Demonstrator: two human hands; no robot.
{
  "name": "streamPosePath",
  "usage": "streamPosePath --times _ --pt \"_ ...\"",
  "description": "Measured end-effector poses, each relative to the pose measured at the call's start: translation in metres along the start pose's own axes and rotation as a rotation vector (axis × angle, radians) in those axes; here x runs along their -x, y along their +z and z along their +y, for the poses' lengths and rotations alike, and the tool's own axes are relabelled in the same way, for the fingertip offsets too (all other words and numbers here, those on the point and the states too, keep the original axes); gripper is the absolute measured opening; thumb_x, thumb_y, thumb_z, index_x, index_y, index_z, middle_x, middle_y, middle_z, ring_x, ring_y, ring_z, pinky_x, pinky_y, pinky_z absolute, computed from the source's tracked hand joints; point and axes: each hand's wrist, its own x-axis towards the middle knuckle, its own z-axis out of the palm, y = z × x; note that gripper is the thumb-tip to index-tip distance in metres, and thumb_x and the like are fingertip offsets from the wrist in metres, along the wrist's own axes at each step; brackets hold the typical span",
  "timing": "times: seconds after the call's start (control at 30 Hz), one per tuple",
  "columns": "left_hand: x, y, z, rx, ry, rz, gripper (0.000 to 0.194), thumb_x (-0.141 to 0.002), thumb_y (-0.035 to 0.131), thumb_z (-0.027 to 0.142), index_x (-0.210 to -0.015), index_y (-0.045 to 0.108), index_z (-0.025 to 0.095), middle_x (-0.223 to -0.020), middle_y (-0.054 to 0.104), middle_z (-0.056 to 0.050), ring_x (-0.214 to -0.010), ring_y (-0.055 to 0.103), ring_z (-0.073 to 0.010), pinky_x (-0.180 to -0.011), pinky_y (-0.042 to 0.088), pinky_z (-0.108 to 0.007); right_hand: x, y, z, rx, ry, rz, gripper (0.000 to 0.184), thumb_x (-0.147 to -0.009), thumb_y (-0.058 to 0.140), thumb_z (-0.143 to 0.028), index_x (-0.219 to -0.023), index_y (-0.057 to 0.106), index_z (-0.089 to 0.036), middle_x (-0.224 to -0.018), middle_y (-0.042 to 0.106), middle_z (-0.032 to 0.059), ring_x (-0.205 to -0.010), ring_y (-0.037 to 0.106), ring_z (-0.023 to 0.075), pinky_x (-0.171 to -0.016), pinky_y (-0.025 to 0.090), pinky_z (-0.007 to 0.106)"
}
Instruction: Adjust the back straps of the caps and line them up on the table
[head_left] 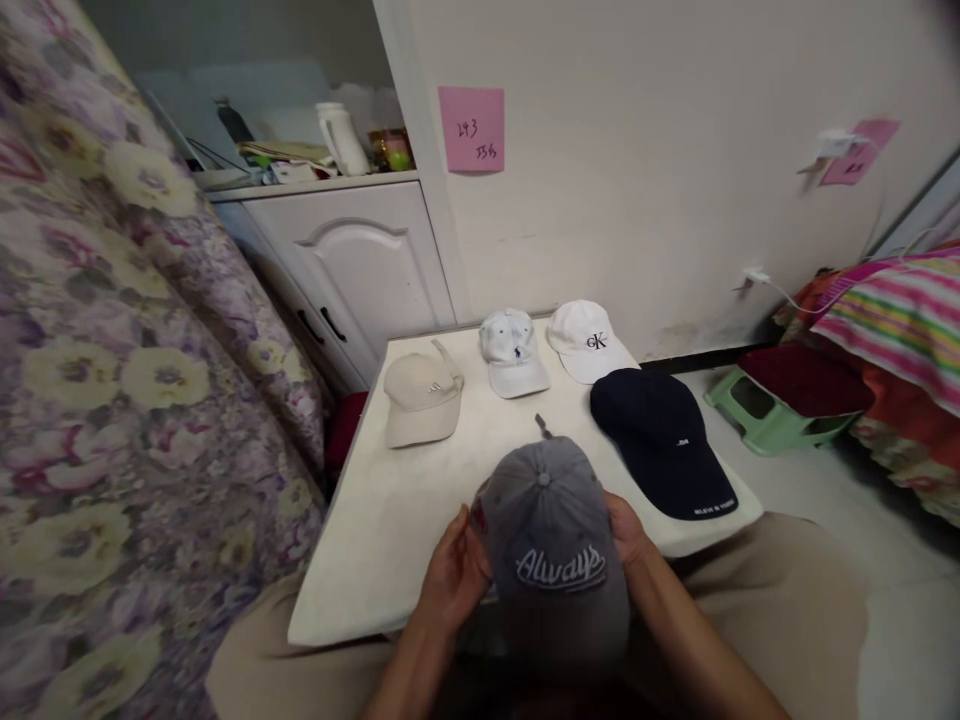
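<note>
Grey cap (555, 520): clamped between left hand (454, 572) and right hand (628, 532), at the table's (375, 535) near edge
Navy cap (661, 440): near right corner

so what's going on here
Someone's left hand and right hand hold a gray cap, lettered "Always", by its sides at the near edge of a table. Four other caps lie there: a beige cap left, a pale blue cap and a white cap behind, a navy cap right.
</note>
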Motion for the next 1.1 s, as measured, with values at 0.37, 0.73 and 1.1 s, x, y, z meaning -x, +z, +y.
streamPosePath --times 0.37,0.73,1.1 --pt "-0.006 0.048 0.029 -0.242 0.236 0.089 0.022 -0.076 0.081 0.031 -0.088 0.074 0.014 -0.096 0.079 -0.01 -0.106 0.071 -0.031 -0.097 0.056 -0.043 0.006 0.019 -0.036 -0.013 -0.195 0.042 0.031 -0.066 0.078 -0.044 -0.087 0.069 -0.024 -0.085 0.078 0.0073 -0.11 0.068 0.0345 -0.094 0.054 0.053" --pt "-0.008 0.081 0.08 -0.484 0.508 -0.099 0.036 -0.063 0.088 0.035 -0.09 0.076 0.014 -0.08 0.075 -0.006 -0.067 0.068 -0.018 -0.063 0.053 -0.025 -0.017 0.059 -0.107 0.287 -0.338 -0.094 0.035 -0.067 0.083 -0.041 -0.091 0.072 -0.019 -0.082 0.075 0.0067 -0.081 0.071 0.0269 -0.07 0.055 0.036" --pt "0.029 0.054 0.057 -1.039 0.196 -0.018 0.021 -0.076 0.075 0.037 -0.079 0.069 0.017 -0.068 0.06 0.001 -0.061 0.048 -0.0119 -0.057 0.034 -0.021 0.02 0.013 -0.073 0.634 -0.016 -0.19 0.021 -0.08 0.077 -0.034 -0.089 0.073 -0.015 -0.08 0.071 0.002 -0.066 0.06 0.0116 -0.062 0.045 0.021"
